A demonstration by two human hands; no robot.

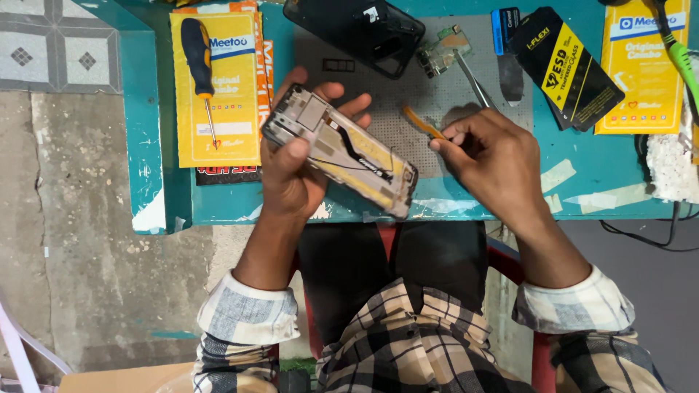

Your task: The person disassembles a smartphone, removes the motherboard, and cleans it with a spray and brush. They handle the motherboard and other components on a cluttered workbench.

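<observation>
Mid-strip, left hand (291,171) grips opened phone frame (342,149) at centre, right hand (491,153) pinches orange flex strip (422,122); next likely needs careful fingertip placement.

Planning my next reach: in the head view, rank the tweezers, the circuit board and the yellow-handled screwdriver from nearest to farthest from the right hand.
From the right hand:
1. Tweezers, just above it on the grey mat.
2. Circuit board, farther up the mat, at the tweezers' far end.
3. Yellow-handled screwdriver, far left, on a yellow packet past the left hand and the opened phone.
</observation>
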